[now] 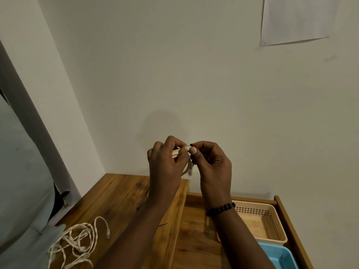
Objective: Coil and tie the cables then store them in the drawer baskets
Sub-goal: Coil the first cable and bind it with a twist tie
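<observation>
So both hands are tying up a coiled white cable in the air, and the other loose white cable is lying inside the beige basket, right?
Not quite. The head view shows the loose white cable lying on the wooden tabletop at lower left, not in the beige basket, which sits in the open drawer. The rest holds: the left hand and right hand hold the coiled white cable up in the air.

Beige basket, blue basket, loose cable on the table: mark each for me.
Beige basket (279, 211): head view, on its perforated far wall.
Blue basket (279, 255): head view, on its mesh floor near the frame's lower edge.
Loose cable (77, 239): head view, on the middle of the uncoiled tangle.
</observation>
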